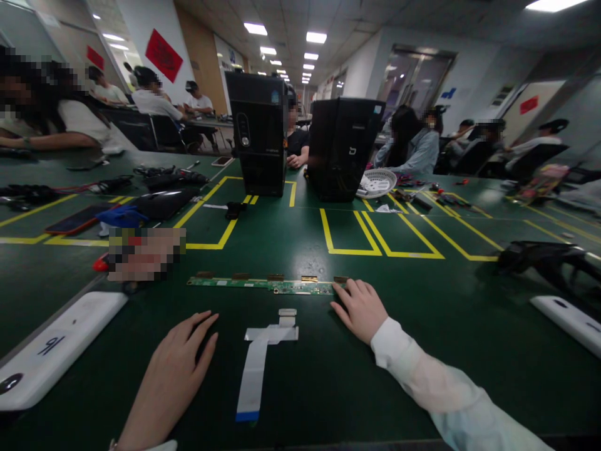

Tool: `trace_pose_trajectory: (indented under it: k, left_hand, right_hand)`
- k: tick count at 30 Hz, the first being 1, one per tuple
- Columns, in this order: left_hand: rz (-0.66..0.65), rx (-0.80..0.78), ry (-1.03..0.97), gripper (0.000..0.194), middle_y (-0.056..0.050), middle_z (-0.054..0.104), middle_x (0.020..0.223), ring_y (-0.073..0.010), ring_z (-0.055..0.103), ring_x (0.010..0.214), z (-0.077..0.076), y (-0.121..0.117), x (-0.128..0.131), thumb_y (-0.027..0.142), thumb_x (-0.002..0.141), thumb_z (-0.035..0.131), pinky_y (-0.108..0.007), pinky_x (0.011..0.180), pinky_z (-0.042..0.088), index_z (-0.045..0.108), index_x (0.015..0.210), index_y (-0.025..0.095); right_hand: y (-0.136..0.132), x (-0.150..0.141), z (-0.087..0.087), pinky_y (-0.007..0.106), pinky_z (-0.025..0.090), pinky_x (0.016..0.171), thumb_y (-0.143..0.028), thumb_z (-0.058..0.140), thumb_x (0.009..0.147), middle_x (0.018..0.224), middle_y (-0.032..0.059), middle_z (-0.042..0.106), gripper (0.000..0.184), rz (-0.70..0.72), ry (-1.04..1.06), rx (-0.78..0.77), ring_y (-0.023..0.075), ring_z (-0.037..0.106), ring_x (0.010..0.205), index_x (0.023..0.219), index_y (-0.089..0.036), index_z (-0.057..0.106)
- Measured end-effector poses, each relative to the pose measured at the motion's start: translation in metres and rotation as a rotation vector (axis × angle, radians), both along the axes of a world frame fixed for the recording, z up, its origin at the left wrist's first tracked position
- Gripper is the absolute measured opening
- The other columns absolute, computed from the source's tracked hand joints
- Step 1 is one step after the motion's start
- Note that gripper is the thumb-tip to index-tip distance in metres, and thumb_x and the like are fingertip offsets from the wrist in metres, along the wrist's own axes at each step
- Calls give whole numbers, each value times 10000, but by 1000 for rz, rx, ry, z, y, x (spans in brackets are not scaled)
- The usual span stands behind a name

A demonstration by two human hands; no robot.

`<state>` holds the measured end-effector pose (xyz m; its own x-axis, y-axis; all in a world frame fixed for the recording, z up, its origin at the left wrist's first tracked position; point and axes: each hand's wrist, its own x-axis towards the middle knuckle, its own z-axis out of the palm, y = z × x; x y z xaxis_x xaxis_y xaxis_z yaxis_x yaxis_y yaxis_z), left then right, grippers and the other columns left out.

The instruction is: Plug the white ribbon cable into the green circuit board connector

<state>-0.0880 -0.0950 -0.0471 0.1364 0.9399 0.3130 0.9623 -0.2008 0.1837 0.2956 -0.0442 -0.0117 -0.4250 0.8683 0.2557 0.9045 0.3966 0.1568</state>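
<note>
A long, narrow green circuit board (248, 284) lies crosswise on the green table, with several brownish tabs along its far edge. The fingers of my right hand (361, 310) rest at the board's right end, stretched out and slightly apart. Nearer to me lies a folded white ribbon cable (253, 376) with a blue end and a connector at its far end. To the left of the cable, my left hand (181, 363) hovers or rests over the table with its fingers spread, holding nothing. Whether it touches the tabletop I cannot tell.
Two black computer towers (263, 138) stand at the table's middle. White devices lie at the left (61, 351) and right (568, 319) edges. Yellow tape (408, 255) marks the table. Cables, a blue item (123, 216) and a white basket (378, 183) lie farther off. Several people sit around.
</note>
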Motion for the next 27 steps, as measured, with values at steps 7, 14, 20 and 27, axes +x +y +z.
trace_pose_trajectory:
  k: [7, 14, 20, 27]
  left_hand:
    - [-10, 17, -1, 530, -149, 613, 1300, -303, 587, 1176, -2, 0, 1, 503, 940, 383, -514, 1000, 491, 622, 1273, 166]
    - [7, -1, 11, 535, -151, 611, 1301, -309, 589, 1177, 2, -2, 3, 495, 940, 376, -526, 990, 500, 616, 1286, 164]
    - [7, -16, 7, 512, -143, 609, 1315, -312, 580, 1198, 1, -3, 3, 484, 941, 393, -541, 990, 502, 616, 1290, 182]
    - [-335, -138, 8, 448, -24, 504, 1479, -251, 475, 1353, 32, -7, 42, 436, 962, 440, -477, 1079, 463, 504, 1392, 329]
  right_hand:
    - [5, 3, -6, 460, 465, 946, -281, 439, 980, 1238, 186, 577, 364, 325, 165, 36, 296, 517, 1130, 1259, -126, 614]
    - [27, -6, -9, 464, 474, 955, -273, 443, 981, 1335, 173, 538, 340, 465, 240, -37, 273, 525, 1178, 1254, -167, 615]
    - [28, -6, -12, 476, 478, 930, -289, 441, 982, 1264, 158, 583, 332, 437, 239, -38, 283, 535, 1142, 1234, -172, 624]
    - [27, 4, -20, 466, 481, 972, -303, 452, 984, 1295, 162, 561, 374, 451, 299, -130, 267, 528, 1171, 1313, -162, 563]
